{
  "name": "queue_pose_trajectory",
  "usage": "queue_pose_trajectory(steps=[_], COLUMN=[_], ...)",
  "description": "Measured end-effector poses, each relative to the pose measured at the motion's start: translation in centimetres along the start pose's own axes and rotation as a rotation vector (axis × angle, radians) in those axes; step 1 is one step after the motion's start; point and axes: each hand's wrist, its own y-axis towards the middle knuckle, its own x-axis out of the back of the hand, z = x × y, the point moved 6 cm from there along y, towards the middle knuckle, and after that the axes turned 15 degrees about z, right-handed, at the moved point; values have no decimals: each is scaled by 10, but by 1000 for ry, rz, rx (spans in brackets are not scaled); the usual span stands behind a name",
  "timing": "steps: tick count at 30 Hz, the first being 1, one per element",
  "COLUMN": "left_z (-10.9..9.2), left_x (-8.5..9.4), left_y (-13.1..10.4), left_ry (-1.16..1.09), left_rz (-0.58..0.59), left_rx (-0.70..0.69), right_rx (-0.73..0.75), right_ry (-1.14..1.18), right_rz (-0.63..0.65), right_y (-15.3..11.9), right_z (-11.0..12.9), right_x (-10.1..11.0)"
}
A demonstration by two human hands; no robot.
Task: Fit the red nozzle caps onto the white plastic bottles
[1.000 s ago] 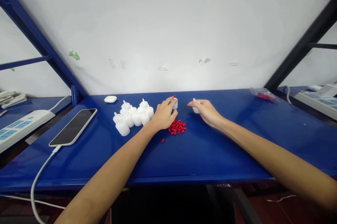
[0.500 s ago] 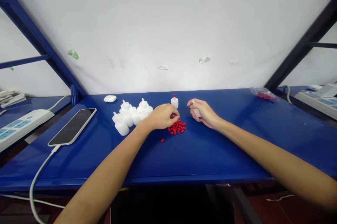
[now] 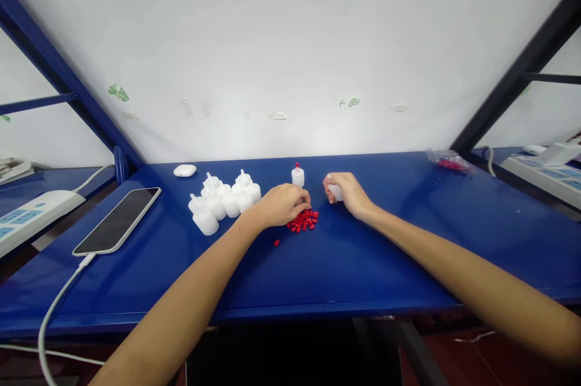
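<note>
Hands, two; one white bottle (in right), one upright red-capped bottle.

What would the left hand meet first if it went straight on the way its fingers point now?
Most likely the pile of red caps: the left hand has its fingers angled down at the pile's far edge. Whether they touch the caps is hard to tell from this view.
</note>
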Motion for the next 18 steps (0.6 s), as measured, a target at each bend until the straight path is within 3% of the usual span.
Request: queue_pose_trajectory(steps=[3,6,11,14,18], left_z=[-1,-5,-9,-17,-20], left_x=[2,11,23,16,8], left_y=[-2,-4,-4,2,5], left_ry=[-16,-137,-704,-993,-1119], left_rz=[-57,-211,-511,-491,-466], left_rx=[0,-33,-66,-140,-152], right_rx=[-41,-34,4,19,48], right_ry=[117,149,235,251,314], right_rz=[13,47,216,259,232], right_y=[1,2,1,-1,-1], right_z=[-7,-7,5,8,7], right_x=[1,-2,-24,-35,-41])
